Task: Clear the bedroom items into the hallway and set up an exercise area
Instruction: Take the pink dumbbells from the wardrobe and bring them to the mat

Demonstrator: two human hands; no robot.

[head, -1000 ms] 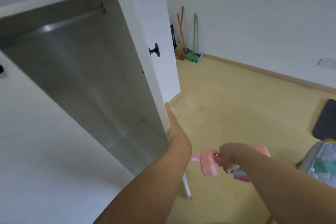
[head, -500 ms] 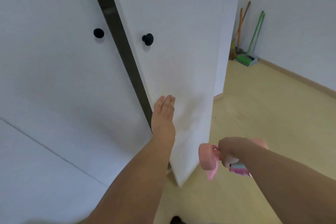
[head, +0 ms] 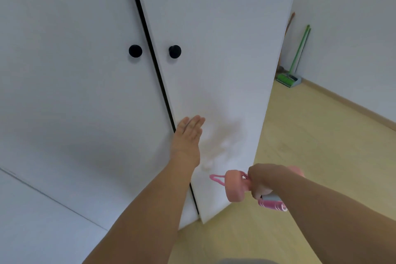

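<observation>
A white wardrobe fills the left and middle of the view, its right door (head: 214, 49) nearly flush with the left door (head: 75, 60); only a thin dark gap runs between them. Each door carries a round black knob (head: 175, 51). My left hand (head: 188, 137) lies flat with straight fingers against the lower part of the right door, near its inner edge. My right hand (head: 263, 180) grips a pink dumbbell (head: 235, 185) by its handle, together with a pink skipping rope (head: 272, 204) whose loop sticks out to the left.
Yellowish wooden floor (head: 321, 156) stretches to the right of the wardrobe. A green mop and dustpan (head: 289, 79) and a broom handle lean in the far corner against the white wall. A baseboard runs along that wall.
The wardrobe door has swung from wide open to almost closed under my left hand, which shifted from its edge onto its face. The view turned left. My right hand kept the dumbbell.
</observation>
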